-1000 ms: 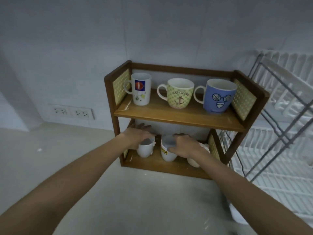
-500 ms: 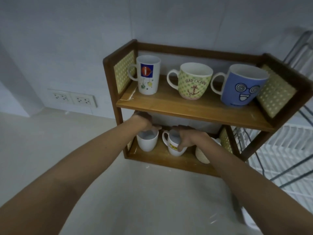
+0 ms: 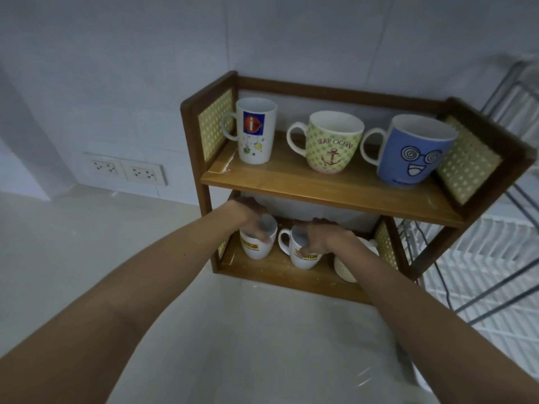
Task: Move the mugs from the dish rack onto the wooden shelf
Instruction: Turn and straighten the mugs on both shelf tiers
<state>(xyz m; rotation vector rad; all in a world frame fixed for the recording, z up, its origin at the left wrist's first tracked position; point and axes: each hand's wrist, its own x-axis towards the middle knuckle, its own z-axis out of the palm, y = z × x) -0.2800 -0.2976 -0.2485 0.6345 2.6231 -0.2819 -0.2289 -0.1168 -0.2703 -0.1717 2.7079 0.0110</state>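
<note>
A two-level wooden shelf (image 3: 335, 188) stands against the wall. Its top board carries a tall white mug (image 3: 256, 131), a green anchor mug (image 3: 332, 141) and a blue face mug (image 3: 414, 151). On the lower board, my left hand (image 3: 250, 217) grips the rim of a white mug with a yellow label (image 3: 256, 247). My right hand (image 3: 318, 237) grips the rim of a second white yellow-label mug (image 3: 302, 255). A cream mug (image 3: 347, 266) stands to their right, partly hidden by my right forearm.
The white wire dish rack (image 3: 481, 258) stands right of the shelf, its dark metal frame close to the shelf's side. A double wall socket (image 3: 125, 169) is at the left. The pale counter (image 3: 87, 243) spreads in front and to the left.
The view has tilted and pulled back slightly. Both hands stay on the two white mugs on the lower board; the left mug's yellow label now faces me.
</note>
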